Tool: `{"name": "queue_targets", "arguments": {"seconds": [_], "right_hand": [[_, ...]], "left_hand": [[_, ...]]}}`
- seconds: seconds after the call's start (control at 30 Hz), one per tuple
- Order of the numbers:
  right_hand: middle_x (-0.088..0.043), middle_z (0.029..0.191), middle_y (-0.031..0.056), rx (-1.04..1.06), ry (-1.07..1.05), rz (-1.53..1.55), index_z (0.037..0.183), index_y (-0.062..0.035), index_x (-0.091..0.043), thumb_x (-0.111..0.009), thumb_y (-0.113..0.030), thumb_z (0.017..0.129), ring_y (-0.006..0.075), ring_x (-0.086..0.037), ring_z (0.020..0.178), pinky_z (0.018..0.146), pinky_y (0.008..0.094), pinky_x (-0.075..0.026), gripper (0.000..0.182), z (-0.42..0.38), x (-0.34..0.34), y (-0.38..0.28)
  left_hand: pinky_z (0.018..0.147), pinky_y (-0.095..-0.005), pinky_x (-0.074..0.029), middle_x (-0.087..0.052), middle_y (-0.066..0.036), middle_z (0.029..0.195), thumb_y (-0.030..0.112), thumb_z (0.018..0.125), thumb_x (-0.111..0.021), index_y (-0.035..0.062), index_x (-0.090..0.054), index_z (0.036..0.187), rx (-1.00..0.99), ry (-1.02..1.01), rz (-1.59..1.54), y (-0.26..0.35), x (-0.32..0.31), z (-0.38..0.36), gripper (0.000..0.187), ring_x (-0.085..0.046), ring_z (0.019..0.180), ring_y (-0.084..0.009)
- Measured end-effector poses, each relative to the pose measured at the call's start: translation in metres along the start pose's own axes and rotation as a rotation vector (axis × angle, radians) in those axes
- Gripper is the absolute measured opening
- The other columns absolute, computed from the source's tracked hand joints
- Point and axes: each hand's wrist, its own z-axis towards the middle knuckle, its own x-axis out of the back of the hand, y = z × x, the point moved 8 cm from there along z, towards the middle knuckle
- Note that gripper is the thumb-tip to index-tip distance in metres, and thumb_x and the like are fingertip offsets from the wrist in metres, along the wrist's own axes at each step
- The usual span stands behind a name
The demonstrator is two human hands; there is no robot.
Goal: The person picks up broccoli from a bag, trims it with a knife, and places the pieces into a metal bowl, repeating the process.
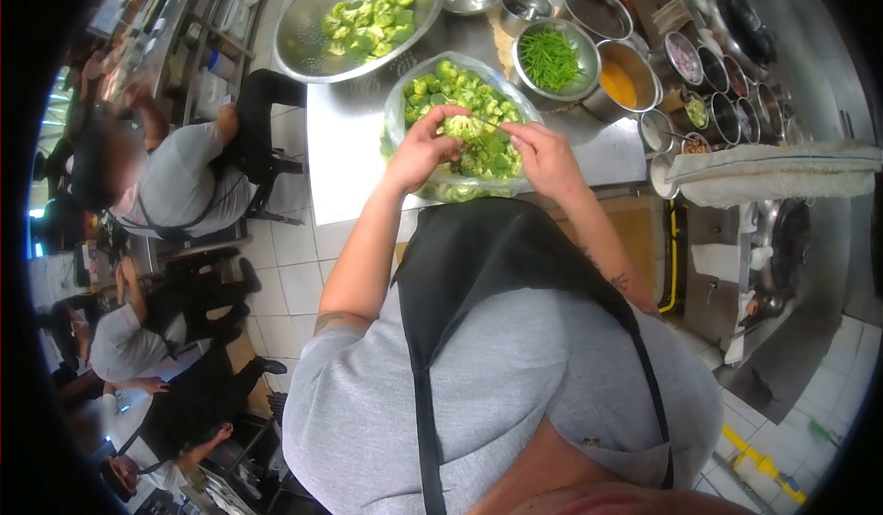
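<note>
Two bare hands meet over the near half of a bag of broccoli: the left hand is curled with its thumb and fingers around a pale broccoli floret, and the right hand is closed, pinching a thin tool, apparently a small knife. The floret lies just right of the left fingertips and to the left of the right hand, so it sits between the two, nearer the left. The tool's long axis runs from the right fingertips leftward and slightly away from the body, its tip end at the floret; whether it touches cannot be told. Which way the floret's stem points is hidden.

Directly beneath both hands, the clear bag stands open, heaped with more florets, on the tabletop. Farther out, beyond the left hand and to its left, a large perforated colander holds cut broccoli. Beyond the right hand stands a metal bowl of green vegetable pieces, with a pot of orange liquid beside it.
</note>
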Motion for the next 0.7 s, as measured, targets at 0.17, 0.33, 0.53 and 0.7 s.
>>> {"name": "queue_targets", "arguments": {"seconds": [0.17, 0.33, 0.53, 0.7], "right_hand": [[-0.071, 0.098, 0.0146, 0.051, -0.033, -0.014, 0.117, -0.0090, -0.076, -0.064, -0.012, 0.097, 0.0357, -0.070, 0.091, 0.080, 0.0420, -0.055, 0.024, -0.001, 0.001, -0.009], [-0.070, 0.097, 0.0135, 0.103, -0.057, -0.079, 0.117, -0.0101, -0.077, -0.065, -0.012, 0.097, 0.0355, -0.069, 0.089, 0.078, 0.0417, -0.055, 0.024, -0.003, 0.000, -0.014], [-0.071, 0.096, 0.0137, 0.067, 0.097, -0.052, 0.117, -0.0096, -0.077, -0.065, -0.010, 0.097, 0.0345, -0.069, 0.088, 0.077, 0.0417, -0.055, 0.024, -0.003, 0.006, -0.010], [-0.071, 0.095, 0.0133, 0.066, 0.040, -0.018, 0.117, -0.0085, -0.077, -0.067, -0.012, 0.097, 0.0327, -0.069, 0.086, 0.076, 0.0406, -0.055, 0.023, -0.005, 0.007, -0.014]], "left_hand": [[0.069, -0.0229, -0.046, -0.062, 0.000, 0.102, 0.007, 0.095, -0.072, 0.0084, -0.058, 0.139, -0.009, -0.033, -0.045, 0.006, -0.005, -0.005, 0.046, -0.054, 0.074, -0.0065], [0.063, -0.0220, -0.043, -0.064, 0.003, 0.091, 0.013, 0.092, -0.080, 0.0085, -0.064, 0.133, -0.112, 0.107, 0.247, 0.018, -0.006, -0.009, 0.044, -0.050, 0.068, -0.0029], [0.064, -0.0232, -0.044, -0.062, 0.003, 0.088, 0.014, 0.089, -0.083, 0.0070, -0.066, 0.130, 0.053, 0.007, 0.332, 0.013, -0.010, -0.017, 0.045, -0.051, 0.071, -0.0040], [0.064, -0.0257, -0.046, -0.062, 0.002, 0.091, 0.012, 0.085, -0.085, 0.0047, -0.057, 0.140, -0.281, 0.144, 0.350, 0.010, -0.010, -0.014, 0.062, -0.050, 0.072, -0.0060]]}}
